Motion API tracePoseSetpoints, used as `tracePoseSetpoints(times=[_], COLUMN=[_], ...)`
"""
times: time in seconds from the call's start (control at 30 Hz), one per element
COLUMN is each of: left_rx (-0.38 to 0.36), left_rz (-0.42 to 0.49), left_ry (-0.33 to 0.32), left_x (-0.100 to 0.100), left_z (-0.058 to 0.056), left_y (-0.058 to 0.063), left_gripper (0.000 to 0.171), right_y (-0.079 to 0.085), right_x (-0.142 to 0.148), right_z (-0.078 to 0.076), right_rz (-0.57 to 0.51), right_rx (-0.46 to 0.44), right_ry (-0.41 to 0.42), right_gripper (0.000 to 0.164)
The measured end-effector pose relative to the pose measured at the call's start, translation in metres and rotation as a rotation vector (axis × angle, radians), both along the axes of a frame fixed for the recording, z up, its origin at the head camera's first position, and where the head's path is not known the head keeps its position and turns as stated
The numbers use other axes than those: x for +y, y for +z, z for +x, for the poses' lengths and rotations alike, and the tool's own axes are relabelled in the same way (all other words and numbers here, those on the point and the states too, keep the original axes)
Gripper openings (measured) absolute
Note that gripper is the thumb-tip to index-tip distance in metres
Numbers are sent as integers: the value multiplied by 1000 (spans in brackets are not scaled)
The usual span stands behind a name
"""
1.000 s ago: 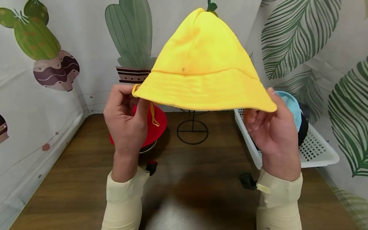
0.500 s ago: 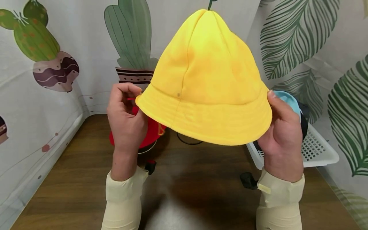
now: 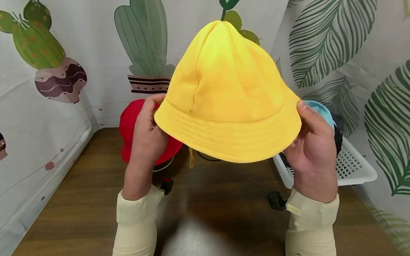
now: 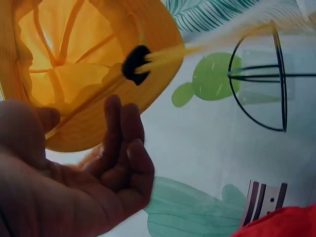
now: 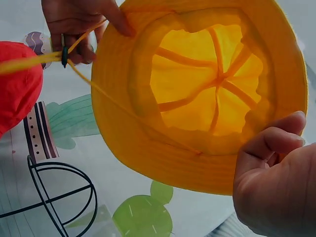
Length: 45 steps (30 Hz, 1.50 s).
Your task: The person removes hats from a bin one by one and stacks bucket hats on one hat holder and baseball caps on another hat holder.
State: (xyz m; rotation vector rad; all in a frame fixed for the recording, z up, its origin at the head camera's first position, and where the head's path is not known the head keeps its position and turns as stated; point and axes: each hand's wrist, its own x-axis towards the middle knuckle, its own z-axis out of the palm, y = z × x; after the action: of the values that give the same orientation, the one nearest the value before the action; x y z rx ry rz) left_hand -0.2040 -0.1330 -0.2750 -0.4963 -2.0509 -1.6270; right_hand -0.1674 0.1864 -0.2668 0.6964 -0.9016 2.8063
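Observation:
A yellow bucket hat point(image 3: 230, 89) with a green sprout on top is held up in the air, crown upward, brim slanting toward me. My left hand point(image 3: 150, 128) pinches the brim at its left side, and my right hand point(image 3: 312, 145) grips the right side, thumb on the outer face. Both wrist views look up into the hat's seamed inside point(image 5: 187, 89). From it hangs a yellow chin cord with a dark cord stopper point(image 4: 136, 64). In the head view, the cord's end point(image 3: 191, 158) dangles below the brim.
Behind my left hand a red hat point(image 3: 128, 124) sits on a stand. A black wire stand point(image 5: 64, 197), mostly hidden by the yellow hat in the head view, is at the back. At right, a white basket point(image 3: 358, 170) holds a light blue hat point(image 3: 320, 112) and dark items.
The hat's brim has swung down toward me, showing more of its crown. My left hand has moved slightly right along with its edge; the right hand's thumb now lies over the brim.

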Motion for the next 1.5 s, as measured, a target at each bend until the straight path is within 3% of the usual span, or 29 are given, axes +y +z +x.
tracePoseSetpoints(times=[0.1,0.3,0.57,0.7,0.77,0.9,1.07,1.3,1.5], left_rx=[-1,-48,-144,-165,-150,-116,-125,-188,-182], left_rz=[27,90,150,194,239,317,443,618,729], left_ry=[-31,-88,-380,-512,-552,-597,-641,-596,-580], left_x=[2,1,-11,-15,-16,-17,-18,-23,-27], left_z=[2,6,10,11,10,9,8,5,3], left_y=[1,3,8,8,8,8,8,8,9], left_gripper=[39,43,60,61,60,56,49,45,48], right_y=[0,0,0,-1,-2,-3,-4,-7,-8], right_x=[1,4,4,3,3,1,-3,-13,-21], right_z=[1,0,-2,-3,-5,-7,-10,-12,-12], right_rz=[-71,-101,-134,-110,-53,9,-24,97,213], right_rx=[-15,-40,-12,-3,-3,-8,-14,-34,-85], right_ry=[11,-6,83,74,28,-10,34,-19,-86], right_gripper=[32,31,33,35,34,32,33,33,38])
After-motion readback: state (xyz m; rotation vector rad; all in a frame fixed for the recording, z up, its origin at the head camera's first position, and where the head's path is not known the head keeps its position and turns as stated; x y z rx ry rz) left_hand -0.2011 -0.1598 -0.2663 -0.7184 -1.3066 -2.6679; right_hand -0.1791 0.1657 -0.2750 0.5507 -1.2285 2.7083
